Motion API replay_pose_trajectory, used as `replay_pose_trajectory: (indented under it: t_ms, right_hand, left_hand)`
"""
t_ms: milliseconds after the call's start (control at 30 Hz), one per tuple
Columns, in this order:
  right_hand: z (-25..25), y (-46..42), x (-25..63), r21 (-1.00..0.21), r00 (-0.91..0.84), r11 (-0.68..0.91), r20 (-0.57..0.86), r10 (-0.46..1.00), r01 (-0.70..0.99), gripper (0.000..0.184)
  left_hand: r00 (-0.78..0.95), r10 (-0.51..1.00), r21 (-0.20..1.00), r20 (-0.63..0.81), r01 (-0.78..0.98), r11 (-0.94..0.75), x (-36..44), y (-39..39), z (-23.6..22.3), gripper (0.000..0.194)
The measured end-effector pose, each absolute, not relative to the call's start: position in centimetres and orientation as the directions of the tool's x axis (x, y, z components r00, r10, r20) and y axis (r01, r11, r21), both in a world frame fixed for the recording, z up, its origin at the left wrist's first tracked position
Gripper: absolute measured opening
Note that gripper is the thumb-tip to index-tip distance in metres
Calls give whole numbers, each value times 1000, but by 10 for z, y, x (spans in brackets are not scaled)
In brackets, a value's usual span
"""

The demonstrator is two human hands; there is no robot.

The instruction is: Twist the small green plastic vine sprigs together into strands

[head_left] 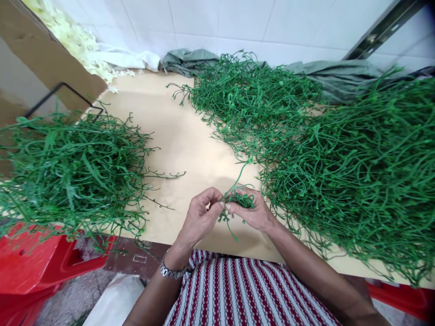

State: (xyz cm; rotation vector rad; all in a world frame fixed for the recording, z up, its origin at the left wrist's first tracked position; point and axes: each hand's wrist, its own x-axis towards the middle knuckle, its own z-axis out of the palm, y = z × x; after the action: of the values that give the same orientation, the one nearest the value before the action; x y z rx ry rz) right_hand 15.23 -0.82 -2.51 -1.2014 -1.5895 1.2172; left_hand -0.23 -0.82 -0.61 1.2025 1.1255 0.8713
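Green stem bunch (pixel 243 199) grasped two-handed, above the front middle of the cream tabletop (pixel 183 136).
Left hand (pixel 204 215) pinching it thumb-to-fingers; right hand (pixel 255 212) curled round it, thumb tips close together. Large stem heap (pixel 367 172) on tabletop's right, smaller stem heap (pixel 74 167) on its left, cardboard (pixel 47 50) at its back left, grey-green cloth (pixel 343 79) along its back edge.

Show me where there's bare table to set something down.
Widest: the table between the left pile and back pile, beyond the left hand. Less: the strip between left pile and left hand. Crowded: the table's right, under the right pile.
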Motion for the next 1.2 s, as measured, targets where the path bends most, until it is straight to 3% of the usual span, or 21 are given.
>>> replay_pose_trajectory:
  t_ms: [133,333,533,700,800,867,967,1067,1200]
  right_hand:
    - [-28,-6,156,-971,-260,116,60,964,209,14]
    - [-27,-4,159,-968,-305,134,65,950,211,15]
    - [-33,-6,162,-994,-344,0,-37,938,107,25]
    - [-31,-4,162,-986,-287,37,-12,958,163,26]
    - [-28,-2,162,-937,-325,195,95,941,291,25]
    - [-29,0,165,-869,-367,308,161,916,387,18]
    - [-34,5,175,-727,-417,457,255,872,512,10]
    - [-32,10,185,-597,-313,458,336,888,659,16]
    - [-17,16,181,-636,-328,481,352,877,603,27]
  left_hand:
    - [295,928,973,-229,100,209,-5,-7,-7,14]
    - [273,936,966,-224,-62,250,-3,-6,-14,16]
    - [275,928,944,-253,-139,298,1,-8,-18,18]
    - [273,948,986,-163,79,147,3,-9,-14,15]
    - [227,974,947,-11,315,-63,3,-7,-12,15]
    - [233,972,912,24,394,-116,2,-7,-11,17]
    - [257,959,951,-117,306,34,-2,-8,-10,20]
    - [259,929,963,-263,132,236,-9,-11,-7,20]
    - [243,929,959,-277,17,282,-12,-10,-6,17]
